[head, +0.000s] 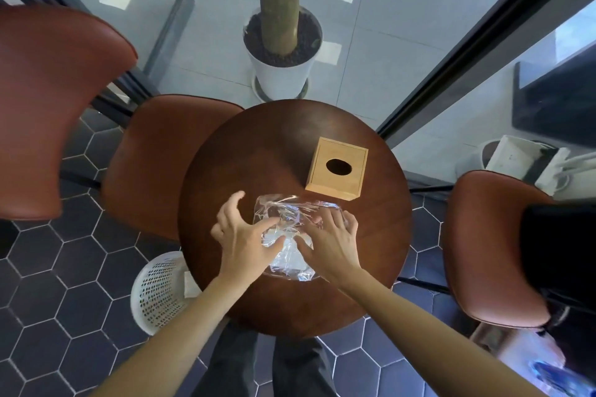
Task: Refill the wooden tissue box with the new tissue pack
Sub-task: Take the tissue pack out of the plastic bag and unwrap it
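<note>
A light wooden tissue box (337, 168) with an oval hole in its top stands on the round dark-wood table (245, 155), to the right of centre. Nearer me lies the tissue pack (287, 235), white tissues in crinkled clear plastic wrap. My left hand (243, 235) rests on the pack's left side, thumb and forefinger pressing the wrap, the other fingers spread. My right hand (330, 238) lies on the pack's right side with its fingers on the plastic. Both hands hide much of the pack.
Brown padded chairs stand at the left (54, 100), behind the table (154, 164) and at the right (490, 248). A white perforated bin (158, 290) sits on the floor by the table's left edge. A potted tree (282, 51) stands behind glass.
</note>
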